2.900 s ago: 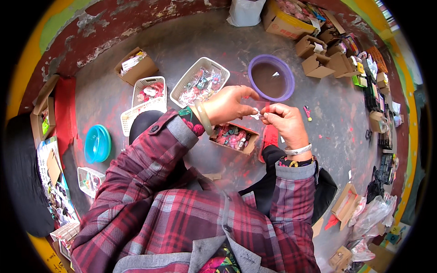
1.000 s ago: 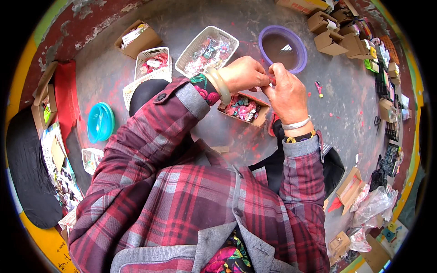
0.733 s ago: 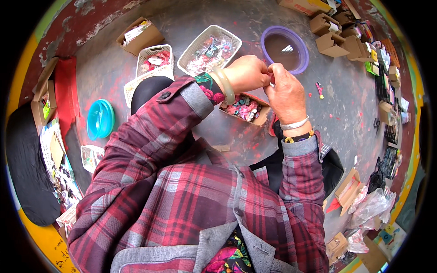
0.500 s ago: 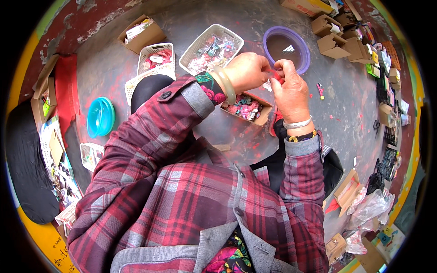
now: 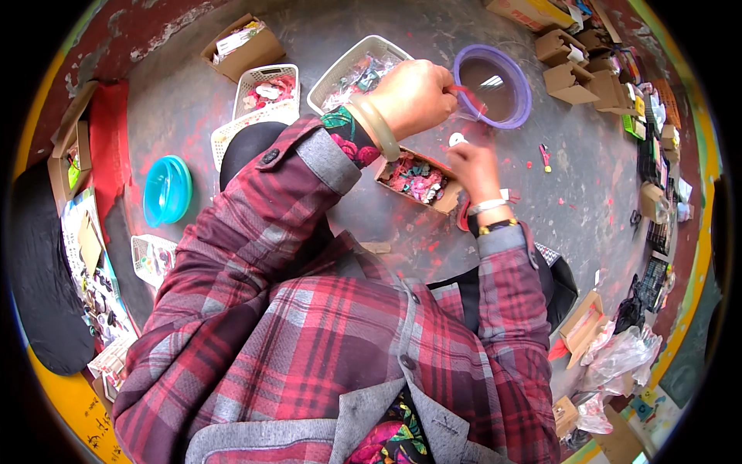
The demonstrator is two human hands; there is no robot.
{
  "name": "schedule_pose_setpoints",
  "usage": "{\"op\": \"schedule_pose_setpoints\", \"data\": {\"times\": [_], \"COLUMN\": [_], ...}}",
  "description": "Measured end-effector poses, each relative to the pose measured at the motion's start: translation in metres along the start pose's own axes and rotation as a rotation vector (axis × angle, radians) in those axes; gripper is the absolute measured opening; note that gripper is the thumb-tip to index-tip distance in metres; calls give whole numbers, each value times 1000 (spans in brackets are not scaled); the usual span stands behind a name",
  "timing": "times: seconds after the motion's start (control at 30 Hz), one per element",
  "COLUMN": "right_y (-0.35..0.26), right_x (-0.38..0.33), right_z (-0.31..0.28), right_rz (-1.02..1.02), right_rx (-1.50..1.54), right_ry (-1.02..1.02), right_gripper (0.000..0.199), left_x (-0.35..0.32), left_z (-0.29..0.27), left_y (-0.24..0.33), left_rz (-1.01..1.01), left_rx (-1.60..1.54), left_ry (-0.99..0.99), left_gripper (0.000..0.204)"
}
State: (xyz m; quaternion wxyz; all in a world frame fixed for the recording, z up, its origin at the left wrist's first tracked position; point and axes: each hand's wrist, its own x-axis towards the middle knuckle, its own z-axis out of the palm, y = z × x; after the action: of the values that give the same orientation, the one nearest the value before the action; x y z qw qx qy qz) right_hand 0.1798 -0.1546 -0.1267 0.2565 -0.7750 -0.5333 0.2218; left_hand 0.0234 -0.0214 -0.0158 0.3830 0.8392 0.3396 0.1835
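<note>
**A:** ok so what's each hand actually doing here?

**B:** left hand [image 5: 410, 97] is palm down with its grip pinched tight, thumb against fingers, on one end of a thin red strip [image 5: 471, 100]. The rest of the strip sticks out to the right, and from this angle it overlaps the near left part of the purple basin [image 5: 527, 91].

**A:** and the right?

**B:** right hand [image 5: 477, 168] is pretty blurry, lower down and apart from the left. Fingers look curled in. There's a white round piece [image 5: 457, 140] right at the fingertips, but honestly can't tell if that grip has hold of it.

**A:** what's around them?

**B:** cardboard box [image 5: 447, 203] full of red, pink and teal bits, just left of the right hand and below the left one. White basket [image 5: 334, 71] of clear packets beyond the left wrist, partly covered by that hand. Smaller basket [image 5: 267, 114] with red and white pieces further left. Little pink-and-yellow thing [image 5: 546, 158] lying on the floor [image 5: 371, 213], off to the right.
</note>
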Motion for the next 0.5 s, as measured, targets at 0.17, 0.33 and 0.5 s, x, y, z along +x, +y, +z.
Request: {"op": "schedule_pose_setpoints", "data": {"times": [0.17,0.33,0.5], "right_y": [57,71,78], "right_x": [5,10,27], "right_z": [113,171,193], "right_rz": [597,1094,1173], "right_rx": [470,944,1018], "right_ry": [-381,-136,2], "right_gripper": [16,20,17], "left_x": [0,-2,-2], "left_z": [5,1,-3], "left_y": [-6,-6,-8], "left_rz": [36,15,-7], "left_rx": [-46,-87,-98], "left_ry": [40,24,6], "left_gripper": [21,22,23]}}
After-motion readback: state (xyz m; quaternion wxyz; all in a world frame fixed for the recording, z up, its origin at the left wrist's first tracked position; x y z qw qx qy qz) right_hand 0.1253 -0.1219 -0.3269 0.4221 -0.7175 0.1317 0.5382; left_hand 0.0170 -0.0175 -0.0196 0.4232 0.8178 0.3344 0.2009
